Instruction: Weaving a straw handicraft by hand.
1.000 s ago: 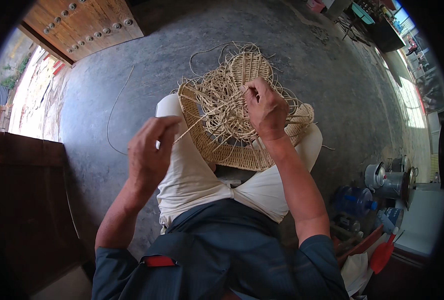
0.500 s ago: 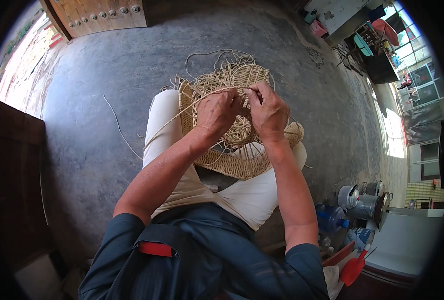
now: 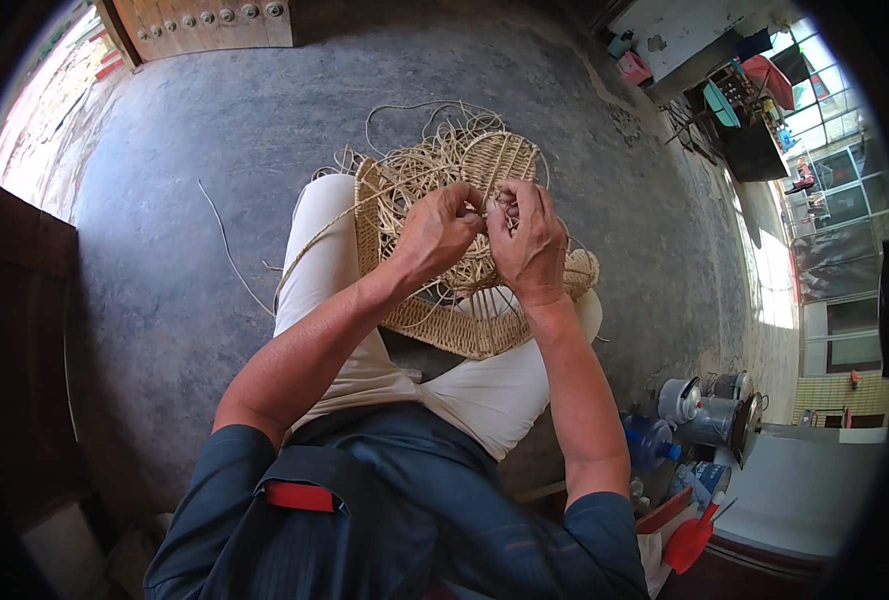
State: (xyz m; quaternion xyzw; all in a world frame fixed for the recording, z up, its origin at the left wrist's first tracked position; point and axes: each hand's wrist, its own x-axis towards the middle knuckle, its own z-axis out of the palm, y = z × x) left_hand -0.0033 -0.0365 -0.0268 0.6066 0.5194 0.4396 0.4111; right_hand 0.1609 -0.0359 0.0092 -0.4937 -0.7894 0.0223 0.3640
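Note:
On my lap lies a half-round woven straw piece (image 3: 455,332) with a wide plaited rim, and a tangle of loose straw cord (image 3: 420,165) fills its middle. My left hand (image 3: 437,228) is closed above the tangle, its fingertips pinching a twisted straw cord (image 3: 350,213). That cord runs from the fingers down to the left over my thigh. Close beside it, my right hand (image 3: 531,245) pinches the cord too, thumb against fingers. The exact spot where the fingertips meet is partly hidden. A rolled woven end (image 3: 582,272) shows right of my right wrist.
A single loose strand (image 3: 227,240) lies on the grey floor to the left. Near my right elbow stand a blue water jug (image 3: 649,442), metal pots (image 3: 710,420) and a red plastic scoop (image 3: 689,545). A studded wooden door (image 3: 210,28) stands at the far left.
Both hands have come down slightly toward me and drawn together at the fingertips. The cord stretched straight between them before; now it sits lower and slacker. The view has shifted a little.

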